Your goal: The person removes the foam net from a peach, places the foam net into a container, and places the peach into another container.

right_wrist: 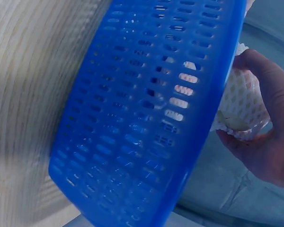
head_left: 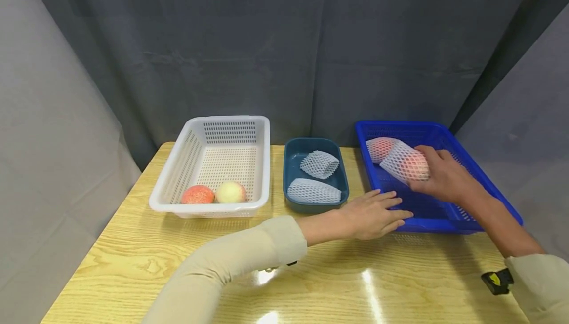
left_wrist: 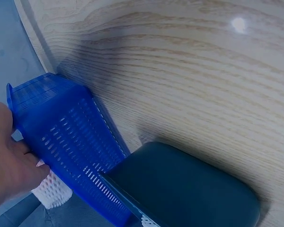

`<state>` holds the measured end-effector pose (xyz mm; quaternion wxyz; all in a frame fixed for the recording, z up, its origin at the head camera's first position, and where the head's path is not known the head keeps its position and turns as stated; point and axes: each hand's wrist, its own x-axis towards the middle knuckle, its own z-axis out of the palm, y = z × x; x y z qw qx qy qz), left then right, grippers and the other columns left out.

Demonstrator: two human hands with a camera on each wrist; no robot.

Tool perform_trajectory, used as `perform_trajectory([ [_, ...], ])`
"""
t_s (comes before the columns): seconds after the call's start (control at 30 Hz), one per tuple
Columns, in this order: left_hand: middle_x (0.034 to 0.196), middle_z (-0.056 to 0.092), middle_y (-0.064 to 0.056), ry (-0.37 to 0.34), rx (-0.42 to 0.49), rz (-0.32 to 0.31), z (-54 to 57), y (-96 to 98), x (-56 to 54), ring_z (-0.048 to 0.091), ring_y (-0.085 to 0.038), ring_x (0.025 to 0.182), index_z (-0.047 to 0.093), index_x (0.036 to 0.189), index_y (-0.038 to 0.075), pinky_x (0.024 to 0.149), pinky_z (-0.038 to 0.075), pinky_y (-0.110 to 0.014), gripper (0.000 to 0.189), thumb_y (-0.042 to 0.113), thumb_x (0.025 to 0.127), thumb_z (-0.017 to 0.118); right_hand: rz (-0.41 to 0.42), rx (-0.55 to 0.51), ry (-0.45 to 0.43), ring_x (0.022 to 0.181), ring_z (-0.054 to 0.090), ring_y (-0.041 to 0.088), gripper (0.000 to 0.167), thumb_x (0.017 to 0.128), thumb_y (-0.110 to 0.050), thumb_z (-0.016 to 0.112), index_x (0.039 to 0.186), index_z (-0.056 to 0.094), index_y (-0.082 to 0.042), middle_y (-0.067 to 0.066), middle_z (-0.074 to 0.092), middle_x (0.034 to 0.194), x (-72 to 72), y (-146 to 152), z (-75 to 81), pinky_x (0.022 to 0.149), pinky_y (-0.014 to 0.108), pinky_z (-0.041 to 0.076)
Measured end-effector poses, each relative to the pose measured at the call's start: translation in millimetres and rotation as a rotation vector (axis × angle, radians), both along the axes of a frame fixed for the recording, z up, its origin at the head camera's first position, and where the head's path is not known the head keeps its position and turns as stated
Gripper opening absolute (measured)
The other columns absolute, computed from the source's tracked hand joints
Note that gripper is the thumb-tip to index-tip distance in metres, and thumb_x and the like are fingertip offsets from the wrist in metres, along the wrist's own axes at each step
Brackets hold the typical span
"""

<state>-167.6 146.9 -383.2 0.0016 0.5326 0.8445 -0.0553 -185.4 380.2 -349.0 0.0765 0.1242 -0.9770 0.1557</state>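
Observation:
In the head view my right hand [head_left: 444,173] grips a peach in a white foam net [head_left: 411,165] over the blue basket [head_left: 426,225]. Fingers and thumb wrap round the netted peach, also seen beyond the basket wall in the right wrist view. A second netted peach [head_left: 380,149] lies in the basket's far left corner, touching the held one's net in this view. My left hand [head_left: 373,214] rests on the basket's near left rim, its fingers spread and straight over the edge.
A dark teal bin [head_left: 316,209] left of the blue basket holds two loose foam nets [head_left: 314,191]. Farther left, a white basket [head_left: 211,209] holds a red peach [head_left: 197,194] and a pale peach [head_left: 230,192] at its near side. A grey curtain [head_left: 222,42] hangs behind the wooden table [head_left: 146,260].

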Motion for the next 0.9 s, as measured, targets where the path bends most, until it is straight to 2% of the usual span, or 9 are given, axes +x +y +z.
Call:
perform_trajectory([
  [0.43, 0.16, 0.03, 0.009, -0.006, -0.009, 0.008, 1.7, 0.1, 0.2, 0.017, -0.011, 0.148, 0.032, 0.155, 0.042, 0.119, 0.015, -0.031, 0.048, 0.047, 0.109, 0.02, 0.001, -0.024, 0.035, 0.105, 0.047, 0.049, 0.089, 0.08, -0.033, 0.083, 0.149, 0.034, -0.005, 0.033, 0.045, 0.127, 8.2, -23, 16.7, 0.069, 0.064, 0.05],
  [0.57, 0.16, 0.03, 0.009, 0.025, 0.013, -0.01, 1.7, -1.5, -0.7, 0.019, -0.012, 0.148, 0.032, 0.156, 0.039, 0.119, 0.014, -0.03, 0.049, 0.045, 0.109, 0.021, 0.01, -0.03, 0.033, 0.106, 0.047, 0.049, 0.088, 0.081, -0.034, 0.082, 0.149, 0.034, -0.005, 0.033, 0.044, 0.129, 9.4, -29, 19.3, 0.069, 0.063, 0.049],
  [0.73, 0.154, 0.041, 0.005, 0.114, 0.131, -0.075, 5.8, -10.0, -3.0, 0.031, -0.013, 0.143, 0.041, 0.153, 0.026, 0.117, 0.018, -0.025, 0.048, 0.04, 0.109, 0.029, 0.026, -0.037, 0.039, 0.106, 0.047, 0.049, 0.086, 0.081, -0.03, 0.082, 0.149, 0.035, -0.005, 0.034, 0.043, 0.129, 9.9, -35, 21.1, 0.069, 0.061, 0.049],
  [0.9, 0.147, 0.049, 0.001, 0.168, 0.272, -0.124, 13.1, -25.9, -5.7, 0.043, -0.015, 0.133, 0.048, 0.149, 0.02, 0.113, 0.027, -0.023, 0.046, 0.038, 0.107, 0.041, 0.036, -0.031, 0.042, 0.105, 0.048, 0.05, 0.087, 0.081, -0.029, 0.082, 0.149, 0.034, -0.004, 0.036, 0.042, 0.131, 11.4, -39, 22.4, 0.068, 0.061, 0.05],
])
